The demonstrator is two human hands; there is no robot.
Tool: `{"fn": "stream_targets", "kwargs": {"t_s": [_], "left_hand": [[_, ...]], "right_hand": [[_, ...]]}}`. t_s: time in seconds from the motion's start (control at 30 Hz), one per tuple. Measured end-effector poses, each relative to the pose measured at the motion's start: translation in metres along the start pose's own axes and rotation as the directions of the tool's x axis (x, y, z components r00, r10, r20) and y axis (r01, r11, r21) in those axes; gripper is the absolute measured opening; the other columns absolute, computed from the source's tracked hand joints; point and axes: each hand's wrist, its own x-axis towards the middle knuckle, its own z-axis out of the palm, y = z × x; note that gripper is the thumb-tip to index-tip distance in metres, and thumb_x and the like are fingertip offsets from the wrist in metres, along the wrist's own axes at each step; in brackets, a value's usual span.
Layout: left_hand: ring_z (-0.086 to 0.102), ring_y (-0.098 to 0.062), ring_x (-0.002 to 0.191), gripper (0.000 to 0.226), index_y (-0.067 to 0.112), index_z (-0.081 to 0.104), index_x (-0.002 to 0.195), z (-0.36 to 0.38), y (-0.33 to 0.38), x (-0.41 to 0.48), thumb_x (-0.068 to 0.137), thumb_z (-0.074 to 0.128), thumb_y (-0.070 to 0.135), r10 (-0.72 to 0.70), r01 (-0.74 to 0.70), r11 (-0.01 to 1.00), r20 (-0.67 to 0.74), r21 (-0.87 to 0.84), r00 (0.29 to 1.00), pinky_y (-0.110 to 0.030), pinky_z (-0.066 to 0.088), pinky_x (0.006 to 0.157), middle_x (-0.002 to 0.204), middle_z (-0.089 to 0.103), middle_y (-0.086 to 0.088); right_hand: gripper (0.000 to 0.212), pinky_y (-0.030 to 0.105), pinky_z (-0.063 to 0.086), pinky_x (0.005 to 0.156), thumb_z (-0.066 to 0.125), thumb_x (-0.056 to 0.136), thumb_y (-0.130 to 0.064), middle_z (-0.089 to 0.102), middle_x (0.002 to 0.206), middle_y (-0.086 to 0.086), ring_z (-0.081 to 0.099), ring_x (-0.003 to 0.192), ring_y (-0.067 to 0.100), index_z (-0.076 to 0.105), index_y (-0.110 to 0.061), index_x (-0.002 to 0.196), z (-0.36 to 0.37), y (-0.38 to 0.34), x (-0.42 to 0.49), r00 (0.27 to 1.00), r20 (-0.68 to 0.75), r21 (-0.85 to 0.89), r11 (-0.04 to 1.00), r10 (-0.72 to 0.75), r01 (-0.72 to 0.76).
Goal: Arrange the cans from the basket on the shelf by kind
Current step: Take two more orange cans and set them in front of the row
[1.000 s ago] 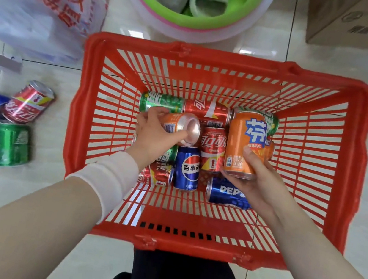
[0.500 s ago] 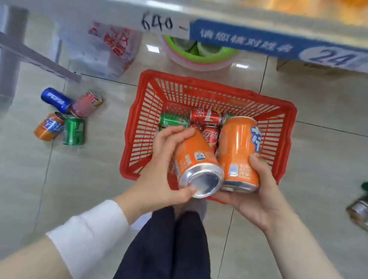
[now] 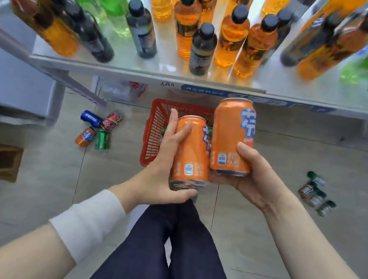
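Bottles (image 3: pixel 200 45) crowd the shelf (image 3: pixel 140 75) ahead of me, above a tiled floor. I see my left hand (image 3: pixel 161 172) wrapped round an orange can (image 3: pixel 191 155) and my right hand (image 3: pixel 254 174) gripping a second orange can (image 3: pixel 230 134), both upright, side by side, over the red basket (image 3: pixel 152 134). Four loose cans (image 3: pixel 97 129) lie on the floor to the left.

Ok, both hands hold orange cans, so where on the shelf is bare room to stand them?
On the shelf, the front right strip is bare, between the upright orange bottles and the leaning bottles. A narrower gap lies front left, between two dark bottles. The middle is crowded.
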Motion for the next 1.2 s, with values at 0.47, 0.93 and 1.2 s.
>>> {"fn": "stream_targets", "kwargs": {"t_s": [0.47, 0.93, 1.2], "left_hand": [[0.055, -0.021, 0.118, 0.100, 0.046, 0.006, 0.144, -0.025, 0.101, 0.000, 0.069, 0.073, 0.051, -0.433, 0.314, 0.792, -0.118, -0.524, 0.894, -0.045, 0.048, 0.097, 0.146, 0.033, 0.000], [0.068, -0.026, 0.095, 0.087, 0.039, 0.031, 0.137, -0.073, 0.158, -0.023, 0.066, 0.080, 0.028, -0.391, 0.129, 0.739, -0.265, -0.661, 0.882, -0.039, 0.056, 0.076, 0.119, 0.057, -0.005], [0.069, -0.024, 0.089, 0.068, 0.020, 0.055, 0.117, -0.142, 0.186, -0.057, 0.054, 0.072, 0.041, -0.265, -0.058, 0.682, -0.321, -0.729, 0.910, -0.035, 0.055, 0.067, 0.105, 0.069, -0.011]], "right_hand": [[0.102, 0.036, 0.057, 0.068, 0.086, 0.036, -0.056, 0.070, 0.108, 0.005, 0.068, 0.097, 0.023, 0.049, -0.015, 0.123, 0.061, -0.050, -0.076, 0.974, 0.024, -0.104, 0.968, -0.226, 0.227], [0.104, 0.037, 0.057, 0.067, 0.086, 0.041, -0.054, 0.065, 0.117, 0.014, 0.065, 0.103, 0.029, 0.046, -0.013, 0.128, 0.129, -0.070, -0.107, 0.934, 0.087, -0.116, 0.928, -0.345, 0.354], [0.094, 0.046, 0.054, 0.085, 0.086, 0.042, -0.054, 0.066, 0.114, 0.016, 0.063, 0.105, 0.033, 0.052, -0.014, 0.121, 0.191, -0.085, -0.124, 0.865, 0.139, -0.172, 0.849, -0.482, 0.500]]}}
